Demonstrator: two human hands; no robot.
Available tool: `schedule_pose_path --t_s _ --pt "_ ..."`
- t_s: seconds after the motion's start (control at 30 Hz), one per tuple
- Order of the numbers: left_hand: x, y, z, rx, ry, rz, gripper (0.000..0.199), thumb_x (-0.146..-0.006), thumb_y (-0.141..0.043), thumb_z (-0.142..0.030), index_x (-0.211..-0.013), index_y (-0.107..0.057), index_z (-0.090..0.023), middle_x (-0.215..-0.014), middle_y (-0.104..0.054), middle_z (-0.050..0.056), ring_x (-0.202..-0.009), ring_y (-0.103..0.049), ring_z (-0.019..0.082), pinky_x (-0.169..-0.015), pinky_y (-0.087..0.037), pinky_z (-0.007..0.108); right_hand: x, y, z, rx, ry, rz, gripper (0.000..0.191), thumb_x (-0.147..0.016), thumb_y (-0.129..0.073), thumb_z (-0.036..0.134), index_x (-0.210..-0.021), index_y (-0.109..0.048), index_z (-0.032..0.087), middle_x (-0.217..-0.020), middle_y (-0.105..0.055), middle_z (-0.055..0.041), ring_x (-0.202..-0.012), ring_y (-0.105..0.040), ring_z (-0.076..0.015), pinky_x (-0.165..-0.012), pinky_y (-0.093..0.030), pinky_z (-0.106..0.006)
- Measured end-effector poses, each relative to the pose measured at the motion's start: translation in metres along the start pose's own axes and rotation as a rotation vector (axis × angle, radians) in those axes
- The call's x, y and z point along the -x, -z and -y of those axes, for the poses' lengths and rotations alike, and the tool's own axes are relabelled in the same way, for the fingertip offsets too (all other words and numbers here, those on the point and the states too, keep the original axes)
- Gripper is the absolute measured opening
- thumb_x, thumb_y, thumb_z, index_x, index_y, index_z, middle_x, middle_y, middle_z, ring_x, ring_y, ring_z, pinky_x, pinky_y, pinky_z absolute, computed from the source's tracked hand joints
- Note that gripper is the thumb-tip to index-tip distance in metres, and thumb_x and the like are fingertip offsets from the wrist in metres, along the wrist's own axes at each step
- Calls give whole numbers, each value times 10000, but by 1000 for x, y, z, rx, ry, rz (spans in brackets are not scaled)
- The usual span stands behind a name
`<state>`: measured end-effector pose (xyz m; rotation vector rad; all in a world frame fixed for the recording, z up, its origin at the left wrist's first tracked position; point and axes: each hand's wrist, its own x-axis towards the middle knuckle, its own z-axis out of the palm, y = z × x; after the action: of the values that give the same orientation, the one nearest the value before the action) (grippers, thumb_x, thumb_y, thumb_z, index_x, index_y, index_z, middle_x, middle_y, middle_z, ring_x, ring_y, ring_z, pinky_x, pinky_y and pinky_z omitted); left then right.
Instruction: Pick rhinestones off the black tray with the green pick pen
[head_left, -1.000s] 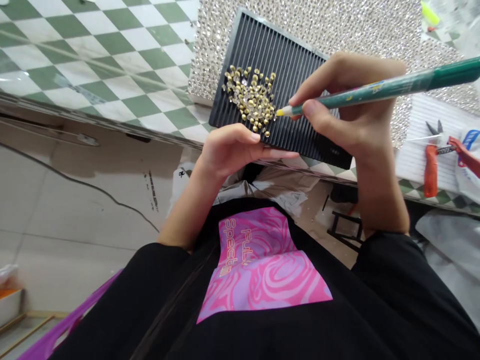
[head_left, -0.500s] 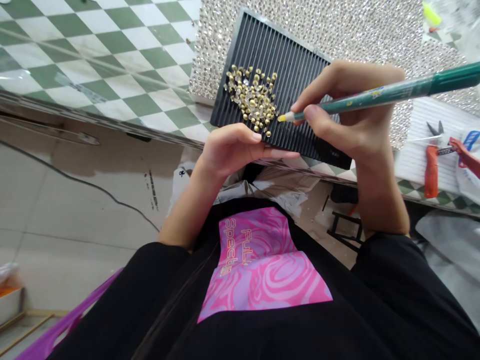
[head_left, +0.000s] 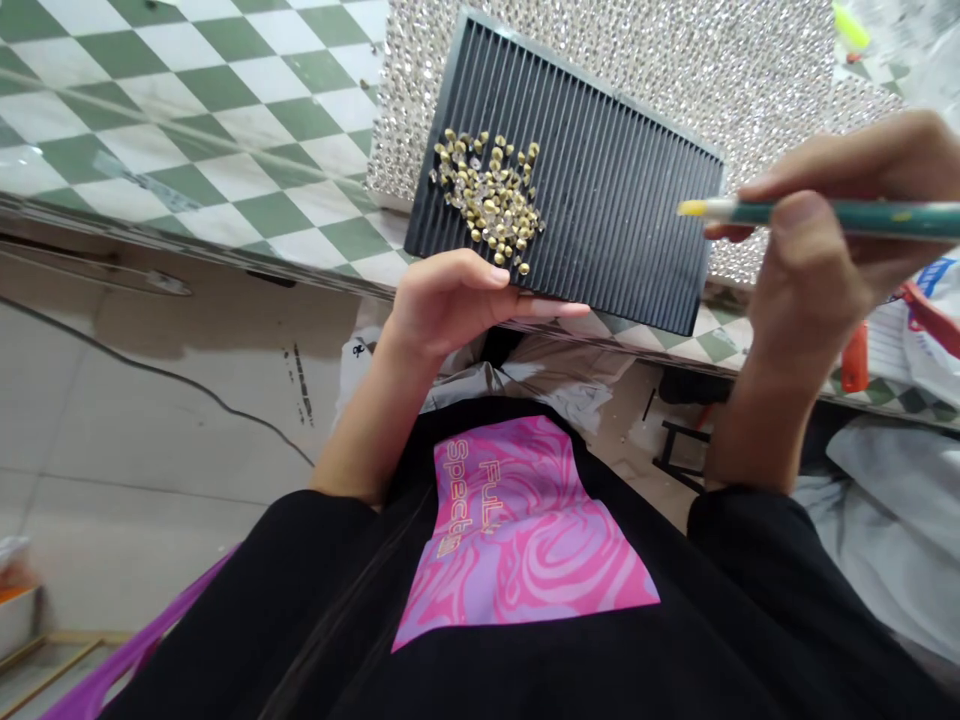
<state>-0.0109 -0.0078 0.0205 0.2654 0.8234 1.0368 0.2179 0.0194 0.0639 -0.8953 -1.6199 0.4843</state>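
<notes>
My left hand (head_left: 450, 300) grips the near edge of a black ridged tray (head_left: 607, 190), thumb on top and fingers beneath. Heaped on the tray's left half are many small gold-backed rhinestones (head_left: 495, 200), some turned clear side up. My right hand (head_left: 825, 230) is closed around a green pen-shaped stick (head_left: 870, 218) with a pale collar and a yellow tip. That tip hovers at the right end of the tray, well apart from the rhinestones. Whether a stone clings to the tip cannot be made out.
Behind the tray lies a sheet covered in sparkling rhinestones (head_left: 675, 60). The table (head_left: 247, 140) has a green and white checkered top. Red-handled pliers (head_left: 855, 358) are partly hidden behind my right hand, beside a white plastic bag (head_left: 934, 330). A yellow-green object (head_left: 851, 27) sits far right.
My right hand has carried the stick rightward, away from the pile to the tray's right end. My left hand keeps its hold on the tray. The view has shifted slightly.
</notes>
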Motion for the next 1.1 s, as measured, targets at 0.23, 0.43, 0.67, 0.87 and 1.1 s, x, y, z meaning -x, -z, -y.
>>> schedule_pose_path --t_s 0.23,0.43,0.67,0.87,1.1 --pt "-1 3 0 19 -37 -37 265 -789 -431 -32 -597 -550 -170 -761 -691 14 -1143 -713 316 -990 -587 533 44 37 -38 100 58 -333 146 -811 -741 328 -811 -765 185 -705 -659 3 -548 -641 -104 -448 -503 -225" --pt "-1 6 -1 50 -65 -74 242 -768 -425 -65 -756 -630 -193 -839 -710 22 -1217 -674 297 -996 -584 491 58 41 -35 176 -73 -139 72 -844 -706 196 -873 -765 170 -763 -730 -23 -651 -697 -120 -584 -566 -237" --pt "0 7 -1 32 -153 -26 401 -691 -384 -23 -930 -650 -204 -868 -709 -3 -1144 -708 278 -986 -574 521 58 43 -37 249 -88 -59 104 -889 -692 239 -894 -759 160 -808 -738 -20 -702 -707 -121 -617 -568 -232" --pt "-1 9 0 79 -94 -94 380 -725 -466 -49 -985 -677 -231 -918 -738 0 -1235 -665 291 -1037 -556 490 59 44 -38 283 -106 -23 126 -914 -704 330 -906 -761 218 -802 -718 0 -706 -699 -134 -618 -552 -262" --pt "-1 8 0 67 -88 -27 189 -698 -504 -60 -753 -603 -211 -813 -722 18 -1103 -713 290 -975 -599 483 62 44 -41 224 -139 -89 109 -912 -715 350 -905 -758 250 -813 -704 12 -703 -703 -136 -643 -581 -279"
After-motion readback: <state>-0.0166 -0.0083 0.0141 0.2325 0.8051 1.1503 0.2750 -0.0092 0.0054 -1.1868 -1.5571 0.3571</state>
